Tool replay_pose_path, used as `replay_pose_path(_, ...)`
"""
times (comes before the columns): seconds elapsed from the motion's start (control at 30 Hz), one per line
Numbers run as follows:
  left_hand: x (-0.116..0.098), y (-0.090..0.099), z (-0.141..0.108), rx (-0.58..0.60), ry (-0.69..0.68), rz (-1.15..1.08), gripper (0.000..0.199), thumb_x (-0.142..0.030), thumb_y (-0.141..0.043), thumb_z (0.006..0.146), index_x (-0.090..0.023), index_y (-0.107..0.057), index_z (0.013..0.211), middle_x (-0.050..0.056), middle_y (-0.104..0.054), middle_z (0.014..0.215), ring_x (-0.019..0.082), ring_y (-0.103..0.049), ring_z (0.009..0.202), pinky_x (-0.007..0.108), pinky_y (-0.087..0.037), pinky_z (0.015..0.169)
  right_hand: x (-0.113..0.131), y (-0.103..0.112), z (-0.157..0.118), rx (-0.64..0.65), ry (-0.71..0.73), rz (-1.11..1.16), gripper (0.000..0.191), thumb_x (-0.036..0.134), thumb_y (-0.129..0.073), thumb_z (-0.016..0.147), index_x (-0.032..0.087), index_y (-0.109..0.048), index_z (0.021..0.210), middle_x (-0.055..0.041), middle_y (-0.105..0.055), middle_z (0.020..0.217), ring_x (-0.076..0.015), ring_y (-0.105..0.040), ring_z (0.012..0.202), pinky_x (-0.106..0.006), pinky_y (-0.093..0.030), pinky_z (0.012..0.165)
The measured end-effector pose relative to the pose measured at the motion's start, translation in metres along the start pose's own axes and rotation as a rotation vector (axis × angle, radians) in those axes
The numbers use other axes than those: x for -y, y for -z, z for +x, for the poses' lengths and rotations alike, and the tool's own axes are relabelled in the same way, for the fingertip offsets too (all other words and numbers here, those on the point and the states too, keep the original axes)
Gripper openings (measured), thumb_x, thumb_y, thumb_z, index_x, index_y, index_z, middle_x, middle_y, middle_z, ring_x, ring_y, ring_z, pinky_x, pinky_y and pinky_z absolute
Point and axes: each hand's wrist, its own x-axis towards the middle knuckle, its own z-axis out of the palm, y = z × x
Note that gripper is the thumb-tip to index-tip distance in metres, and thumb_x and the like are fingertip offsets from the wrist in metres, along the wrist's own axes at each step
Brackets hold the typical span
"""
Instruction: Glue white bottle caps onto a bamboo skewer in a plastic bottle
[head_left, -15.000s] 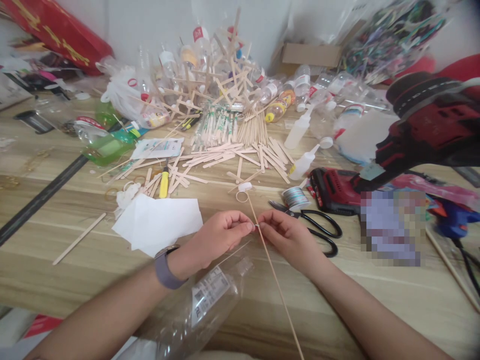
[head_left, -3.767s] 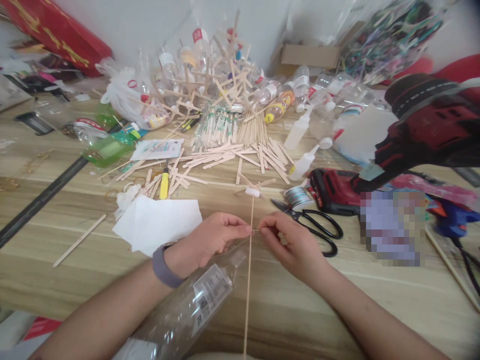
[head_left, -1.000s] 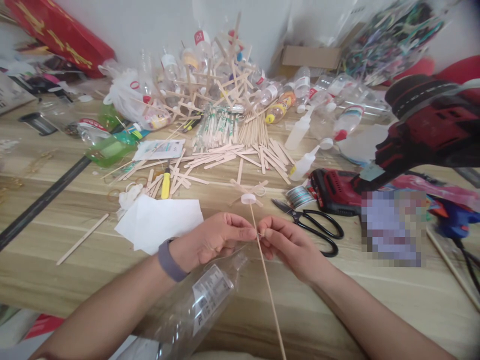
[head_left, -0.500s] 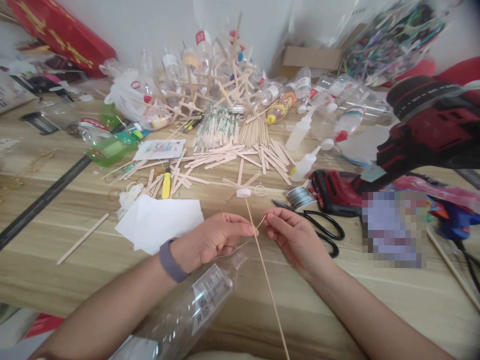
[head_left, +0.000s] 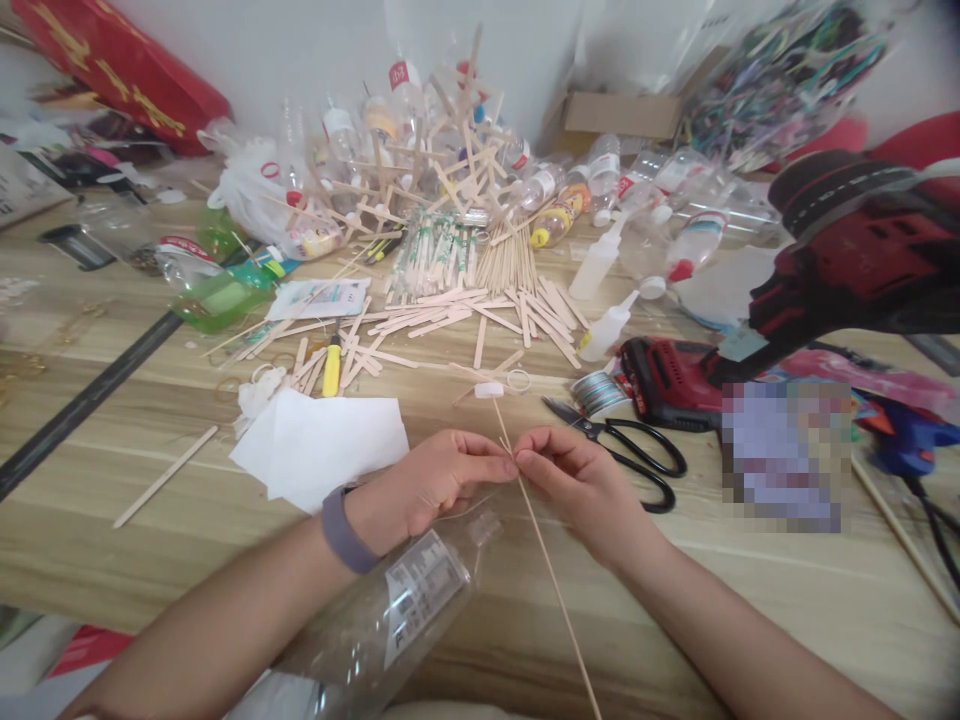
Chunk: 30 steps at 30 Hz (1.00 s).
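Note:
My left hand pinches a thin wooden skewer between thumb and fingers. My right hand meets it there, its fingertips closed at the skewer on a thin pale string, which trails below my left hand. The fingertips hide how the string lies around the wood. At the skewer's far end is a white bottle cap, with flat craft sticks behind it. A large clear plastic bottle with a printed label lies under my left forearm.
Scissors with black handles and a spool of wire lie beyond my right hand. A red-black power tool stands at right. White paper, a yellow-handled screwdriver, loose craft sticks and glue bottles lie ahead.
My right hand has moved left and down, bringing the string end against the skewer at my left fingertips. The skewer's near end has swung slightly right.

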Motion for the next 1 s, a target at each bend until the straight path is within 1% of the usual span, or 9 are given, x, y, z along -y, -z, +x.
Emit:
replay_pose_path(0.1, 0.0009, -0.0003, -0.0006, -0.002, -0.006, 0.019, 0.041, -0.045, -0.080, 0.059, -0.017, -0.052, 0.065, -0.010, -0.032, 0.048, 0.004, -0.019, 0.043, 0.026, -0.007, 0.045, 0.0025, 0.0001, -0.0011, 0.001, 0.041, -0.099, 0.026, 0.042, -0.068, 0.074, 0.019, -0.058, 0.068, 0.0034, -0.048, 0.058, -0.0097, -0.037, 0.052, -0.024, -0.029, 0.048)
replay_pose_path(0.17, 0.0015, 0.0004, -0.0006, -0.004, -0.009, 0.021, 0.040, -0.046, -0.080, 0.060, -0.017, -0.053, 0.066, -0.010, -0.032, 0.048, 0.004, -0.018, 0.042, 0.026, -0.007, 0.044, 0.0024, 0.0006, -0.0011, -0.007, 0.046, -0.124, 0.026, 0.043, -0.067, 0.075, 0.019, -0.060, 0.070, 0.0037, -0.047, 0.056, -0.0096, -0.036, 0.051, -0.024, -0.028, 0.046)
replay_pose_path(0.3, 0.0025, 0.0021, 0.0002, -0.001, -0.004, 0.019, 0.039, -0.047, -0.079, 0.061, -0.017, -0.056, 0.069, -0.010, -0.032, 0.048, 0.004, -0.017, 0.042, 0.027, -0.006, 0.044, 0.0007, 0.0027, 0.0003, 0.024, -0.016, -0.092, 0.029, 0.047, -0.068, 0.073, 0.018, -0.062, 0.074, 0.0034, -0.049, 0.055, -0.0094, -0.037, 0.049, -0.024, -0.027, 0.045)
replay_pose_path(0.43, 0.0021, 0.0024, -0.0001, 0.012, -0.027, 0.028, 0.037, -0.047, -0.078, 0.062, -0.016, -0.058, 0.069, -0.010, -0.031, 0.047, 0.004, -0.015, 0.043, 0.028, -0.004, 0.044, 0.0006, 0.0058, 0.0022, 0.060, -0.050, -0.032, 0.031, 0.048, -0.071, 0.071, 0.018, -0.064, 0.080, 0.0027, -0.054, 0.057, -0.0102, -0.044, 0.050, -0.024, -0.033, 0.047)
replay_pose_path(0.5, 0.0016, 0.0019, -0.0007, 0.013, -0.035, 0.029, 0.036, -0.046, -0.078, 0.063, -0.016, -0.058, 0.069, -0.010, -0.031, 0.046, 0.004, -0.016, 0.042, 0.027, -0.005, 0.044, 0.0013, 0.0070, 0.0026, 0.085, -0.048, -0.021, 0.031, 0.047, -0.071, 0.071, 0.018, -0.063, 0.078, 0.0029, -0.054, 0.058, -0.0101, -0.045, 0.051, -0.025, -0.034, 0.049)
replay_pose_path(0.63, 0.0016, 0.0009, -0.0013, 0.006, -0.035, 0.033, 0.035, -0.045, -0.078, 0.064, -0.016, -0.057, 0.068, -0.010, -0.031, 0.046, 0.004, -0.020, 0.042, 0.026, -0.008, 0.043, 0.0029, 0.0070, 0.0017, 0.118, -0.045, -0.064, 0.031, 0.048, -0.066, 0.076, 0.018, -0.059, 0.074, 0.0050, -0.046, 0.057, -0.0086, -0.037, 0.052, -0.023, -0.029, 0.049)
replay_pose_path(0.73, 0.0022, 0.0009, -0.0012, -0.003, -0.045, 0.041, 0.034, -0.043, -0.077, 0.064, -0.016, -0.055, 0.066, -0.010, -0.031, 0.046, 0.004, -0.020, 0.042, 0.026, -0.009, 0.043, 0.0022, 0.0055, 0.0009, 0.114, -0.040, -0.112, 0.032, 0.049, -0.063, 0.079, 0.018, -0.057, 0.074, 0.0060, -0.041, 0.057, -0.0082, -0.032, 0.051, -0.023, -0.025, 0.047)
replay_pose_path(0.9, 0.0022, 0.0014, -0.0015, -0.008, -0.054, 0.056, 0.034, -0.044, -0.075, 0.066, -0.016, -0.056, 0.068, -0.010, -0.031, 0.047, 0.004, -0.020, 0.042, 0.026, -0.008, 0.044, -0.0013, 0.0048, 0.0027, 0.098, -0.088, -0.037, 0.036, 0.052, -0.068, 0.073, 0.018, -0.059, 0.078, 0.0038, -0.049, 0.060, -0.0095, -0.039, 0.054, -0.024, -0.029, 0.050)
replay_pose_path(1.0, 0.0021, 0.0010, -0.0018, -0.002, -0.048, 0.067, 0.034, -0.044, -0.075, 0.067, -0.016, -0.056, 0.068, -0.010, -0.031, 0.046, 0.004, -0.019, 0.042, 0.025, -0.009, 0.044, -0.0007, 0.0056, 0.0033, 0.102, -0.094, -0.038, 0.035, 0.052, -0.069, 0.071, 0.018, -0.060, 0.076, 0.0029, -0.051, 0.062, -0.0096, -0.040, 0.055, -0.024, -0.030, 0.051)
